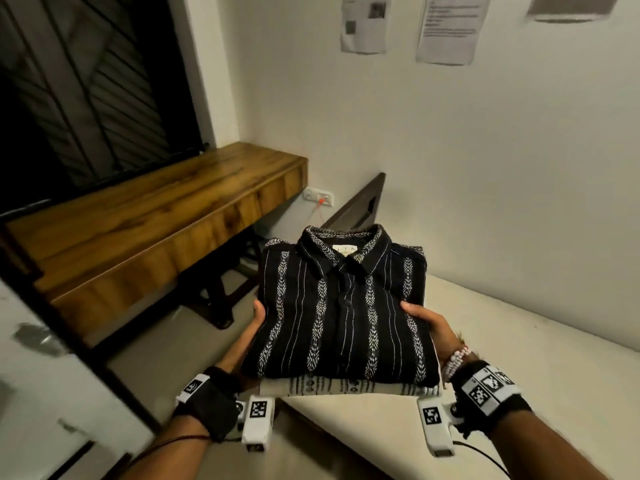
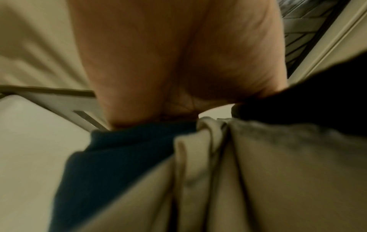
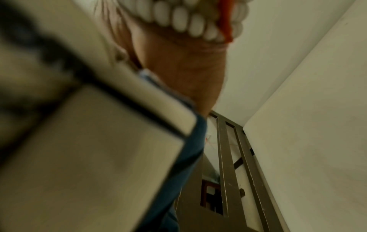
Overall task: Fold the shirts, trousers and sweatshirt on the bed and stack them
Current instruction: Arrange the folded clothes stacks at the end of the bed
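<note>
Holding the stack of folded clothes above the near corner of the bed, I have my left hand clamped on its left edge and my right hand on its right, thumbs on top and fingers curled beneath. The black striped shirt sits uppermost, with a cream patterned garment under it (the wrist views hint at blue and beige layers below). I judge it best to keep the pile level, squeeze evenly, and lower it flat onto the bed.
</note>
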